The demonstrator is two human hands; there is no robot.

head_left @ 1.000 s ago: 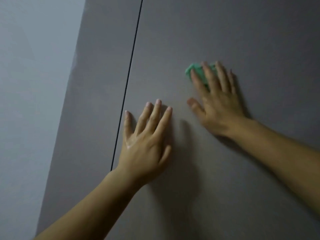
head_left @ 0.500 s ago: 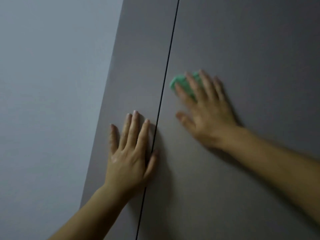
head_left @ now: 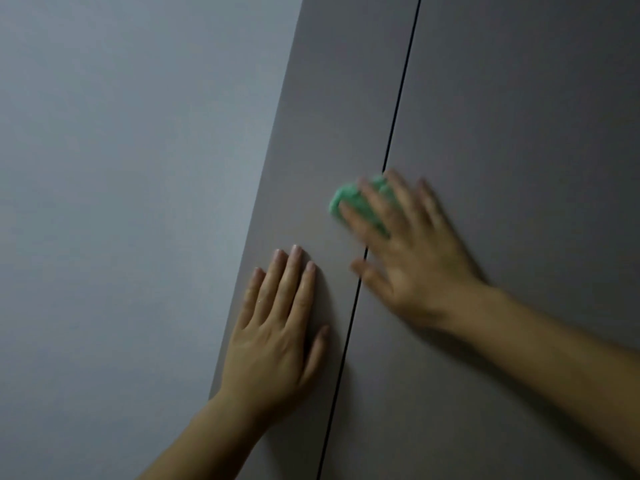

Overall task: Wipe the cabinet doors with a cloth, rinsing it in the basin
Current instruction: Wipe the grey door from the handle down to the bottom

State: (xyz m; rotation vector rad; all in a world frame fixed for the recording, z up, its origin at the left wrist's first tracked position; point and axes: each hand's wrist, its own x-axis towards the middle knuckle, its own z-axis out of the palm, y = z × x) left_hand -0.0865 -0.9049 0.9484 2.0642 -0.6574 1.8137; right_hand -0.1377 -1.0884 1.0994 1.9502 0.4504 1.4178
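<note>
Two grey-brown cabinet doors fill the view, the left door (head_left: 332,126) and the right door (head_left: 519,150), split by a thin dark gap. My right hand (head_left: 412,258) presses a small green cloth (head_left: 349,202) flat against the doors with straight fingers, right over the gap; the hand is blurred. Most of the cloth is hidden under the fingers. My left hand (head_left: 277,327) lies flat on the left door, fingers straight and together, below and left of the cloth. The basin is out of view.
A pale grey wall (head_left: 121,202) meets the left door's outer edge on the left. No handles or other objects show on the doors.
My right hand has slid the cloth leftward from the right door onto the gap and the left door's edge. My left hand has shifted from the right door to the left door.
</note>
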